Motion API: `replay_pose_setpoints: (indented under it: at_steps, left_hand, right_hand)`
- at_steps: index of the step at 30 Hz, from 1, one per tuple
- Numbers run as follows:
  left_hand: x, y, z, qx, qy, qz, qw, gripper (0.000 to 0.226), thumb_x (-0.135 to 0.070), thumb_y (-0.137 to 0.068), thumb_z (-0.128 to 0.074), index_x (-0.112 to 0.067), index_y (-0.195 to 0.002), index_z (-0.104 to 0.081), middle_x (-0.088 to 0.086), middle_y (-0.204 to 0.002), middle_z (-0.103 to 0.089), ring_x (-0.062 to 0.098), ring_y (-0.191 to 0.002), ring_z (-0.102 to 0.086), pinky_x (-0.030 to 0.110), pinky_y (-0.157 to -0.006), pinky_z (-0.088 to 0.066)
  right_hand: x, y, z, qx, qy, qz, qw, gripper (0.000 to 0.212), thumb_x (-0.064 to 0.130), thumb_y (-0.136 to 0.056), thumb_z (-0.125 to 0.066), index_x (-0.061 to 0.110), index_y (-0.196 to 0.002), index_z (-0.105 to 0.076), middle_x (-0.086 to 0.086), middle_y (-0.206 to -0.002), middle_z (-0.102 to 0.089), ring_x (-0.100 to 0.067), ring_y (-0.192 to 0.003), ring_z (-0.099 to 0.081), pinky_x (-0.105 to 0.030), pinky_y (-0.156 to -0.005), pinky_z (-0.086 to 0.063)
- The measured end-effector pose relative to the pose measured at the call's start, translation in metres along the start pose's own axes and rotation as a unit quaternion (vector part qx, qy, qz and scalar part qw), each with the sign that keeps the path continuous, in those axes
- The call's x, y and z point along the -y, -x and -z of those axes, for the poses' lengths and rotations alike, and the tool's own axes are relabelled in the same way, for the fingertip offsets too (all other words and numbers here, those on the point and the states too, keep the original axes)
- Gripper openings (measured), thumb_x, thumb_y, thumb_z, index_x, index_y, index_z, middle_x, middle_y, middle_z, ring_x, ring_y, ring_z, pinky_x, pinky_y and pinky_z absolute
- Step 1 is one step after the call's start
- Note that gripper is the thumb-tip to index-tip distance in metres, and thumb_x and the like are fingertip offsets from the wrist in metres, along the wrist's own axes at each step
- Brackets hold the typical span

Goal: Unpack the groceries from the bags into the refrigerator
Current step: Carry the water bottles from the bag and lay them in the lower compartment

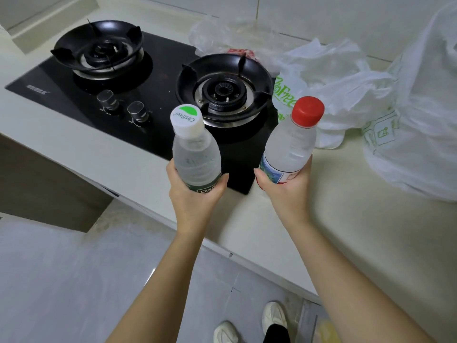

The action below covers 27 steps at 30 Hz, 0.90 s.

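Note:
My left hand (195, 196) grips a clear water bottle with a white and green cap (194, 149) around its lower body, held upright above the counter's front edge. My right hand (286, 191) grips a second water bottle with a red cap (294, 139), tilted slightly right. White plastic grocery bags (331, 78) with green print lie crumpled on the counter behind the bottles, and a larger white bag (420, 134) stands at the right. No refrigerator is in view.
A black two-burner gas hob (153, 78) with two knobs fills the left half of the pale counter (333, 219). A clear plastic bag (222, 33) with something red lies behind the right burner. Grey floor tiles and my shoes show below.

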<state>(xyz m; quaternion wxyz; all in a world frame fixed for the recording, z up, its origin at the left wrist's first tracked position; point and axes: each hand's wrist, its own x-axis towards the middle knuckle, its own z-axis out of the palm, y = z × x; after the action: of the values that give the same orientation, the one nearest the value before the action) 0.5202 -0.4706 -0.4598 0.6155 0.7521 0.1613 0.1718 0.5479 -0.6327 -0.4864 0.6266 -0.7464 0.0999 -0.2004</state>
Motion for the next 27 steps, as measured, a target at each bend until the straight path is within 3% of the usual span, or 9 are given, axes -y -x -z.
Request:
replay_pose_setpoints:
  at_steps: [2, 5, 8, 16, 20, 23, 27]
  left_hand:
    - [0.001, 0.001, 0.0, 0.001, -0.003, 0.005, 1.0, 0.079, -0.023, -0.065, -0.087, -0.035, -0.123, -0.036, -0.025, -0.108, -0.054, -0.014, -0.097, -0.056, 0.002, -0.072, -0.044]
    - [0.003, 0.002, 0.001, 0.012, -0.011, 0.016, 1.0, 0.077, -0.022, -0.065, -0.088, -0.047, -0.115, -0.034, -0.027, -0.106, -0.055, -0.016, -0.096, -0.055, 0.002, -0.071, -0.044]
    - [0.007, 0.004, 0.002, 0.027, -0.021, 0.031, 0.999, 0.077, -0.023, -0.066, -0.087, -0.056, -0.109, -0.033, -0.022, -0.108, -0.059, -0.009, -0.098, -0.059, 0.004, -0.07, -0.046]
    - [0.012, 0.005, 0.002, 0.032, -0.031, 0.079, 0.996, 0.078, -0.025, -0.064, -0.088, -0.033, -0.126, -0.04, -0.019, -0.108, -0.061, -0.004, -0.098, -0.06, 0.002, -0.067, -0.045]
    - [0.011, 0.007, 0.001, 0.031, -0.046, 0.096, 0.994, 0.081, -0.028, -0.064, -0.089, -0.032, -0.129, -0.04, -0.017, -0.111, -0.061, -0.003, -0.099, -0.061, 0.003, -0.07, -0.047]
    - [0.009, 0.008, 0.001, 0.028, -0.063, 0.115, 0.991, 0.076, -0.028, -0.065, -0.088, -0.026, -0.127, -0.044, -0.014, -0.108, -0.063, -0.006, -0.094, -0.06, 0.001, -0.068, -0.044]
    - [0.009, 0.007, 0.003, 0.029, -0.082, 0.124, 0.988, 0.073, -0.031, -0.065, -0.088, -0.025, -0.126, -0.047, -0.018, -0.104, -0.063, -0.009, -0.091, -0.06, 0.001, -0.068, -0.044]
  right_hand:
    - [-0.002, 0.002, 0.0, 0.004, -0.001, -0.006, 1.0, 0.066, 0.021, -0.061, -0.084, 0.01, -0.115, -0.049, 0.008, -0.107, -0.063, -0.002, -0.097, -0.062, -0.019, -0.083, -0.05]
    - [-0.006, 0.004, -0.001, 0.017, -0.007, -0.031, 0.999, 0.074, 0.034, -0.058, -0.083, 0.005, -0.118, -0.051, -0.002, -0.108, -0.066, -0.014, -0.096, -0.067, -0.02, -0.08, -0.051]
    - [-0.012, 0.005, -0.001, 0.029, 0.002, -0.046, 0.998, 0.075, 0.037, -0.057, -0.083, 0.005, -0.118, -0.053, -0.001, -0.105, -0.068, -0.012, -0.092, -0.068, -0.019, -0.077, -0.051]
    - [-0.022, 0.005, 0.0, 0.041, 0.044, -0.053, 0.997, 0.076, 0.04, -0.055, -0.083, 0.006, -0.118, -0.055, 0.008, -0.101, -0.067, 0.002, -0.088, -0.065, -0.008, -0.074, -0.046]
    - [-0.023, 0.005, 0.0, 0.031, 0.073, -0.039, 0.996, 0.068, 0.026, -0.061, -0.088, -0.001, -0.115, -0.056, 0.001, -0.097, -0.065, 0.016, -0.086, -0.059, -0.001, -0.074, -0.04]
    - [-0.012, 0.006, -0.003, 0.022, 0.087, -0.012, 0.996, 0.072, 0.045, -0.063, -0.077, -0.009, -0.108, -0.057, 0.001, -0.094, -0.058, 0.029, -0.09, -0.048, 0.004, -0.077, -0.034]
    - [-0.008, 0.007, -0.003, 0.03, 0.097, -0.008, 0.995, 0.073, 0.051, -0.065, -0.071, -0.008, -0.107, -0.058, 0.0, -0.095, -0.059, 0.022, -0.094, -0.051, 0.003, -0.081, -0.034]
